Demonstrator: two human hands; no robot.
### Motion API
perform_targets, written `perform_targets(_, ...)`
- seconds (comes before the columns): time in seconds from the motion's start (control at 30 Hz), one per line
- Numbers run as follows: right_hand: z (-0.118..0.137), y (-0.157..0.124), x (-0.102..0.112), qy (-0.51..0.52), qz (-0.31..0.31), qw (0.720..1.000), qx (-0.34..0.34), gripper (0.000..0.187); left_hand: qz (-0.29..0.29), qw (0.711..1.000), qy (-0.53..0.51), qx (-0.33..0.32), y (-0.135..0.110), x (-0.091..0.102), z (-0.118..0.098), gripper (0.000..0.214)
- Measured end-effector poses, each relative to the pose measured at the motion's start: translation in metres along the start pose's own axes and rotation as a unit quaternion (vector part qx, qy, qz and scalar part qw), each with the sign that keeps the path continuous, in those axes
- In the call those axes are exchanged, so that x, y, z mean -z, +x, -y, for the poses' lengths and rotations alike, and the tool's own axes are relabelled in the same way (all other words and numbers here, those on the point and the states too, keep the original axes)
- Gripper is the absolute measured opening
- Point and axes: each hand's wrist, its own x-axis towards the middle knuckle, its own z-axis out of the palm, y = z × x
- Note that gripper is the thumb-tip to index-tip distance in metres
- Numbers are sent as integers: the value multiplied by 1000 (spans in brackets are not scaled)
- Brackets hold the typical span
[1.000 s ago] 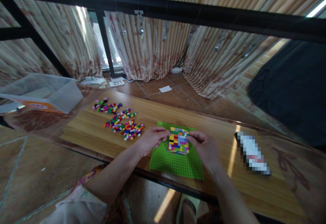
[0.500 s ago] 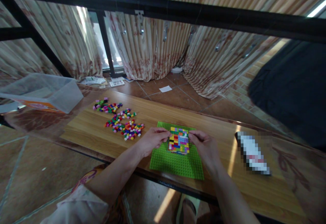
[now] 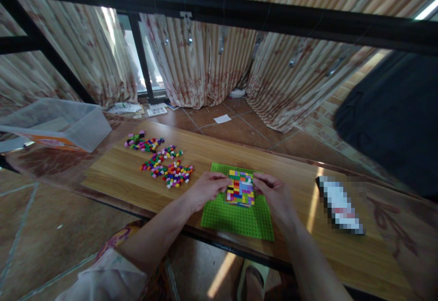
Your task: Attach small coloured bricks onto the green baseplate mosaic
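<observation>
Green baseplate (image 3: 236, 228) nearest; brick build (image 3: 241, 191) on it, between hands, long axis running away. Left hand (image 3: 209, 187), right hand (image 3: 274, 196) equally near, fingertips at its far side edges; whether clamped, cannot tell. Loose bricks (image 3: 174, 173) beyond left hand.

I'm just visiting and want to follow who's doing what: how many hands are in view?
2: the left hand at the left side of the multicoloured brick block, the right hand at its right side. Some fingers are hidden, but no other hand shows.
</observation>
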Motion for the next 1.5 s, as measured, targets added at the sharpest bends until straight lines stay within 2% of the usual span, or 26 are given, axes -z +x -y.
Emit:
perform_targets(0.57, 3, -2, -10, 75, -22, 996, -44, 44, -1, 1000, -17, -4, 1, -2, -1, 28)
perform_targets(0.7, 2, -4, -7, 79, 1, 996, -43, 46, -29, 999, -22, -19, 2, 0, -3, 24)
perform_targets(0.87, 2, -5, 1, 9, -43, 999, -31, 44, -76, 997, -6, -24, 6, 3, -3, 21)
perform_targets(0.97, 2, -9, 2, -17, -2, 998, -54, 44, -99, 995, 20, -11, 10, 0, 2, 21)
perform_targets(1.07, 1, -14, -1, -31, 49, 995, -78, 46, -97, 995, 18, -6, 13, -6, 6, 18)
perform_targets(1.23, -2, -18, 1, -37, 59, 994, -79, 45, -78, 996, -52, 4, 15, -15, 6, 12)
perform_targets(1.33, -4, -12, 9, -64, 42, 992, -96, 45, -57, 991, -118, 24, 18, -15, 6, 13)
perform_targets(1.4, -2, -8, 14, -105, 3, 992, -67, 45, -51, 978, -198, 36, 20, -11, 6, 15)
perform_targets(1.5, 8, -11, 16, -208, -94, 974, 11, 41, -47, 937, -343, 40, 17, -2, 0, 24)
